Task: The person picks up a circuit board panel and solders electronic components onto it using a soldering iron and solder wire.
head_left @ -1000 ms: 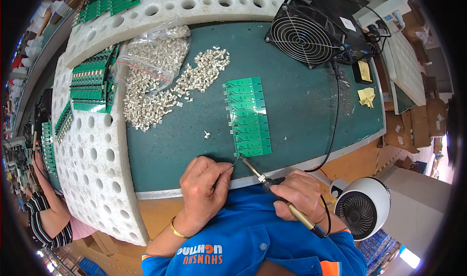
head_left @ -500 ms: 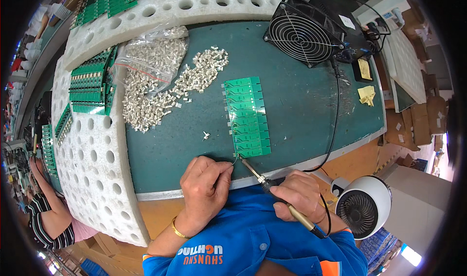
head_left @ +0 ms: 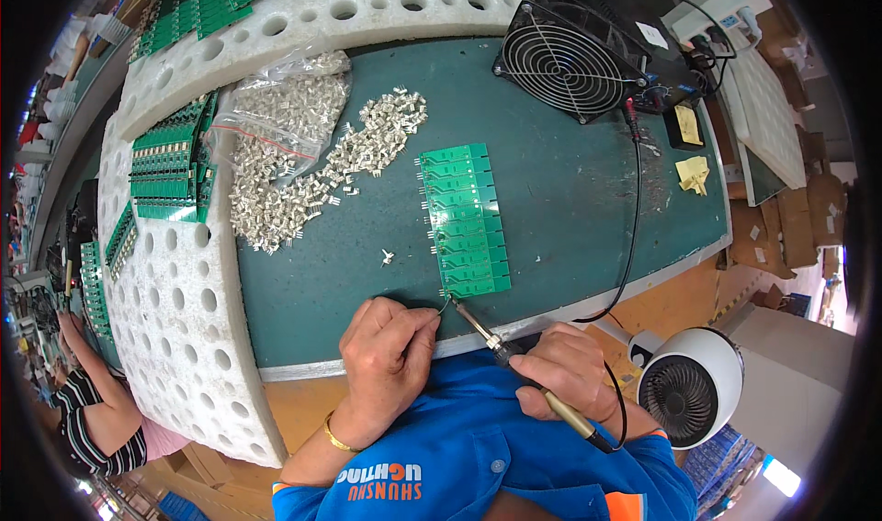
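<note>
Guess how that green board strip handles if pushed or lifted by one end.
The board strip lies flat and looks thin, so it probably slides easily on the mat. Being long and scored into segments, it may flex or snap if lifted by one end. Likely light.

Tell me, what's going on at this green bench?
A person in a blue shirt is soldering. The right hand grips a soldering iron, its tip at the near end of a strip of green circuit boards on the green mat. The left hand pinches a thin wire, apparently solder, toward that spot. A heap of small metal parts lies further back, beside a black fan.
</note>
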A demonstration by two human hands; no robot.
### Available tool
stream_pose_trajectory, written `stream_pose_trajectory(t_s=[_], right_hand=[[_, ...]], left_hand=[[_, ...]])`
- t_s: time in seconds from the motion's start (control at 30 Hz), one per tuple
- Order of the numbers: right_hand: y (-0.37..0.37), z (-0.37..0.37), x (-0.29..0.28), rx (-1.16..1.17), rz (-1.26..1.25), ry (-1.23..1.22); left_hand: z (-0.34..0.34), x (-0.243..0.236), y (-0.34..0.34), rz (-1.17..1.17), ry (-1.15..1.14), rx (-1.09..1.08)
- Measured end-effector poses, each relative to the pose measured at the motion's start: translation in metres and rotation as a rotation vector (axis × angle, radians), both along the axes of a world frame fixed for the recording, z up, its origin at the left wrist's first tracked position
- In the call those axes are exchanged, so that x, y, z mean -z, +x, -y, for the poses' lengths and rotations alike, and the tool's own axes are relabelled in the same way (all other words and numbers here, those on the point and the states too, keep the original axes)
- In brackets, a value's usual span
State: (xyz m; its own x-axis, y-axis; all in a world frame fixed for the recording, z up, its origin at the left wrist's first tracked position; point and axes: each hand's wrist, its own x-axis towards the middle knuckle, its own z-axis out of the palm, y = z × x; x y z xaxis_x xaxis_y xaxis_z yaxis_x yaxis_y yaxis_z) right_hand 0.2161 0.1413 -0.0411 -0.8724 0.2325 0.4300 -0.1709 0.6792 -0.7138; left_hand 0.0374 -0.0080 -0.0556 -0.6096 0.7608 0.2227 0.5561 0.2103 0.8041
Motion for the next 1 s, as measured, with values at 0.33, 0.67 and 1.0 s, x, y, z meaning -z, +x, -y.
stream_pose_trajectory(t_s=[0.33,0.67,1.0], right_hand=[[-0.0031,-0.0027,0.0002,0.01,-0.021,0.005],[-0.0016,-0.0011,0.0008,-0.011,-0.021,0.042],[-0.0016,0.0,0.0008,-0.011,-0.033,0.039]], left_hand=[[-0.0013,-0.0012,-0.0011,-0.007,-0.005,0.001],[-0.0009,-0.0005,-0.0013,-0.003,0.0,0.009],[-0.0031,0.0004,-0.0002,-0.019,0.002,-0.006]])
